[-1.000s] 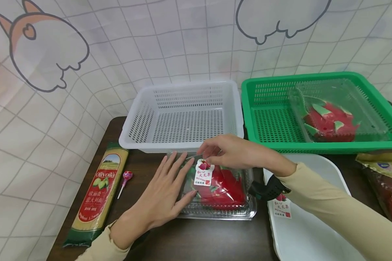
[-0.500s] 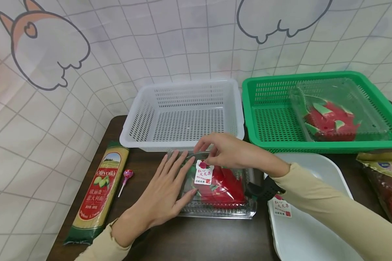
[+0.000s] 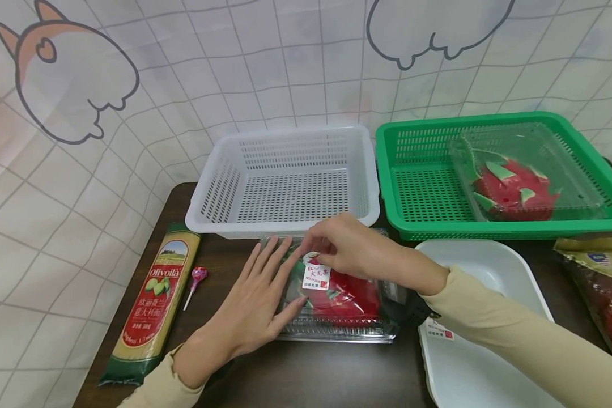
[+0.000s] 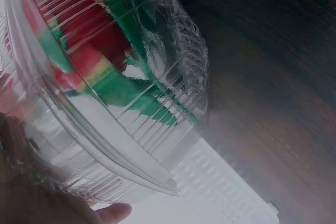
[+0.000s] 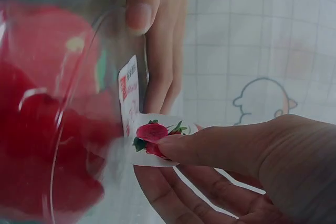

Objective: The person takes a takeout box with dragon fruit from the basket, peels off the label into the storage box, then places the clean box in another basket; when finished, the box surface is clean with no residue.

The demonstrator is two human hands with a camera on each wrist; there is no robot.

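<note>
A clear plastic clamshell box [image 3: 331, 334] with a red and green dragon fruit [image 3: 354, 294] inside lies on the dark table. My left hand [image 3: 252, 294] rests on the left part of its lid, fingers straight and spread. Over the lid, my right hand [image 3: 354, 249] pinches the top end of a white label sticker [image 3: 316, 276] between thumb and fingers. Seen from the right wrist, the sticker's pictured end [image 5: 152, 140] bends away from the lid, while its printed lower part [image 5: 129, 85] lies along the plastic. The left wrist view shows the box's ribbed side [image 4: 121, 93] close up.
Behind the box stands a white basket [image 3: 283, 228]. Right of it, a green basket [image 3: 413, 229] holds another boxed dragon fruit [image 3: 515, 190]. A white tray [image 3: 494, 351] bears a similar sticker [image 3: 438, 330]. Spaghetti [image 3: 155, 300] and a lollipop [image 3: 198, 275] lie left; a brown bag [image 3: 602, 283] lies right.
My right hand has shifted slightly left and lower with the sticker's top end in its pinch, and its wrist now covers more of the box's right side. The left hand stays put.
</note>
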